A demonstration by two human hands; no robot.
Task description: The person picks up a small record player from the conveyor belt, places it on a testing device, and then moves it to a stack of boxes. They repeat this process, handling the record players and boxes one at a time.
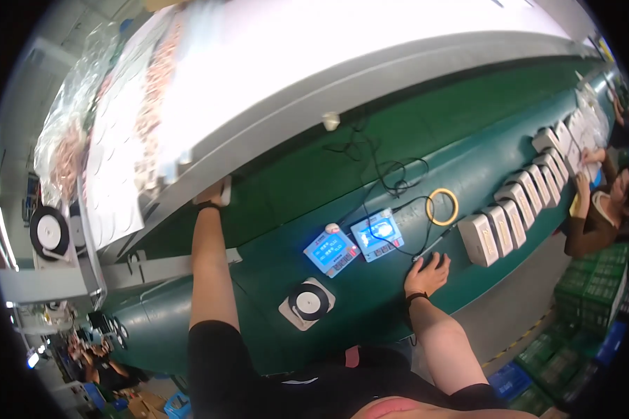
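Nearest the worker, a pale square base bearing a black disc with a white centre [309, 302] lies on the green table [258, 293]. To its right, the right hand [428, 274] rests low over the tabletop, fingers bent and slightly spread, its fingertips beside a thin dark rod [437, 244]; whether they touch it cannot be told. Slightly beyond the disc stand two meters with lit blue screens, left [330, 249] and right [377, 234], side by side. A yellow ring [456, 207] lies past the rod, near a row of white boxes [497, 235]. Farther off, the left hand [212, 193] reaches to the shelf edge [258, 123], at a small white piece [226, 190]; its finger closure cannot be told. Loose black cords [396, 183] lie beyond the meters.
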